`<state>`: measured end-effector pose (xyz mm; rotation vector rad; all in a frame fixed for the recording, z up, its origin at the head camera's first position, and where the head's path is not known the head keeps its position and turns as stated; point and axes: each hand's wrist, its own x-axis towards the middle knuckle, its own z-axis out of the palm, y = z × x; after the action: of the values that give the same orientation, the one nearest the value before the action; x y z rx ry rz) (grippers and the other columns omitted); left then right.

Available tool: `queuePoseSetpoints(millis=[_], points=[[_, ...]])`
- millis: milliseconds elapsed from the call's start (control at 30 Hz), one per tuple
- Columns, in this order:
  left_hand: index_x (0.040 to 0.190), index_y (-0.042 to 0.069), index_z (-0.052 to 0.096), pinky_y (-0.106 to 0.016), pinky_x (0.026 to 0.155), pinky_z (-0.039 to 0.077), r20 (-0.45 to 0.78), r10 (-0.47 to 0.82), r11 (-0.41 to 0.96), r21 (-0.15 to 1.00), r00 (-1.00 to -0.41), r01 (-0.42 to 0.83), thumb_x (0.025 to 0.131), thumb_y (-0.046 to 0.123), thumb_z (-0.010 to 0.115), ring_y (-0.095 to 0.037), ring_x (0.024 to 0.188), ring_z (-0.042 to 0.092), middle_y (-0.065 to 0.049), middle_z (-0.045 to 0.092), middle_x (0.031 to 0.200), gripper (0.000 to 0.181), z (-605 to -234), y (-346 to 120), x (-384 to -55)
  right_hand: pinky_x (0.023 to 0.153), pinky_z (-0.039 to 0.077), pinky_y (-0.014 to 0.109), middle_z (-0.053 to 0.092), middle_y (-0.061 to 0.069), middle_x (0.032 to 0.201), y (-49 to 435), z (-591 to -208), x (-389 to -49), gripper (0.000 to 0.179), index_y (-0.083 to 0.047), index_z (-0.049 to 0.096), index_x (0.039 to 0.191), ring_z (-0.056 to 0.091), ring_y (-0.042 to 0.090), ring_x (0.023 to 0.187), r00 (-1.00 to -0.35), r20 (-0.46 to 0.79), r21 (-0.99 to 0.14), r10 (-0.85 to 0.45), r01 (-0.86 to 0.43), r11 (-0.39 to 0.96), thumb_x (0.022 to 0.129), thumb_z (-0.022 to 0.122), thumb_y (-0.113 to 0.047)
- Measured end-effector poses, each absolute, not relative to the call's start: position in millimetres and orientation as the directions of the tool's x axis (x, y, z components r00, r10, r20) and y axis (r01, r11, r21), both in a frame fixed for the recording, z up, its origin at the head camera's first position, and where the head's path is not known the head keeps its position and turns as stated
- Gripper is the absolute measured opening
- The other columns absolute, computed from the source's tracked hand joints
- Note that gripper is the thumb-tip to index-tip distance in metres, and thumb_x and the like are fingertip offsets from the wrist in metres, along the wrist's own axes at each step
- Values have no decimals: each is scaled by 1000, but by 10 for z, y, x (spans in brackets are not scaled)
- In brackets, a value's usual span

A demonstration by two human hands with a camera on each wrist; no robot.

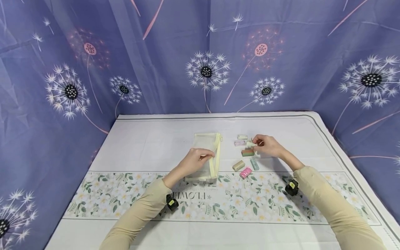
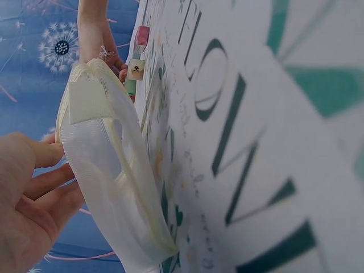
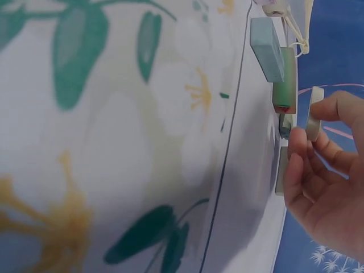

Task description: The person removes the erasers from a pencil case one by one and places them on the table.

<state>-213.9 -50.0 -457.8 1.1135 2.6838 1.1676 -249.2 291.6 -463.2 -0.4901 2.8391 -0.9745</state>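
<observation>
My left hand (image 1: 194, 162) pinches the upper edge of a sheer mesh zip pouch (image 1: 203, 140) with pale yellow trim. In the left wrist view the pouch (image 2: 96, 165) bulges a little, its edge lifted between thumb and fingers. Right of it, my right hand (image 1: 268, 146) pinches a small pale block (image 3: 314, 114), held just above the others. Close by on the cloth lie a green-and-brown block (image 1: 248, 152), a lilac block (image 1: 240, 143), a whitish block (image 1: 242, 137), a blue-green block (image 1: 254, 164), a tan block (image 1: 238, 165) and a pink block (image 1: 246, 172).
A white tablecloth (image 1: 150, 146) with a floral band (image 1: 125, 196) covers the table. Purple dandelion curtains (image 1: 175, 41) hang along the back and both sides. Black wrist cameras (image 1: 292, 188) sit on both sleeves.
</observation>
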Motion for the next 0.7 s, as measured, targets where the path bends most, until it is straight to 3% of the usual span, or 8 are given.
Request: queuePoseSetpoints(millis=[433,700], points=[[106,10,68,-11,78,52,260,601,466,654,-756,596,91,13,55,-13,100,64,-2,69,107,20,-4590,-493,-2147,62,45,23,61,10,82,2963,-4651,-2496,15,-2,57,92,59,11,64,-967,-29,-587,-253,-188,787,84,57,-15],[107,10,68,-11,78,52,246,590,472,668,-769,576,91,13,55,-12,100,64,-2,68,107,21,-4605,-502,-2155,62,44,25,60,11,84,2998,-4635,-2505,18,-1,56,94,58,11,66,-971,-52,-571,-234,-164,805,86,57,-16]])
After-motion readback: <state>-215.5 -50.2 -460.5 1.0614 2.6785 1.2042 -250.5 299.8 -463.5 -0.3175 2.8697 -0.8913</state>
